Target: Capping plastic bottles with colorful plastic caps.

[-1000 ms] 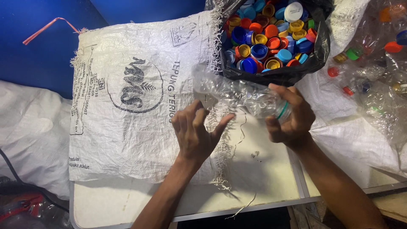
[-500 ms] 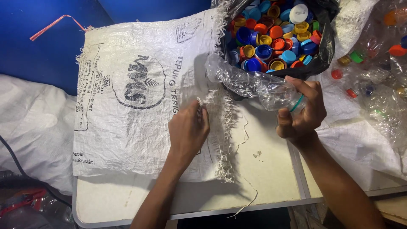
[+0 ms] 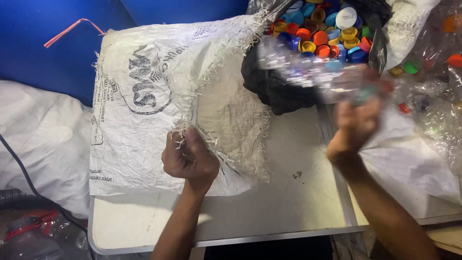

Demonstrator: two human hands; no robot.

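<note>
A white woven sack (image 3: 159,101) with dark print lies spread over a white table (image 3: 269,212). My left hand (image 3: 190,159) is clenched on the sack's frayed edge, bunching the cloth upward. My right hand (image 3: 358,127) holds a crushed clear plastic bottle (image 3: 308,70) lifted and blurred in front of a black bag (image 3: 274,89) full of coloured bottle caps (image 3: 327,33). The bottle's cap end is near my right fingers.
A heap of clear plastic bottles (image 3: 428,86) with coloured caps lies at the right on white cloth. A blue wall (image 3: 48,43) stands behind, with a pink strap (image 3: 72,30). More white sacking (image 3: 38,144) hangs at the left; bottles (image 3: 29,236) sit low left.
My left hand went from flat on the sack to a fist gripping its frayed edge, folding it back. My right hand lifted the clear bottle up toward the black bag.
</note>
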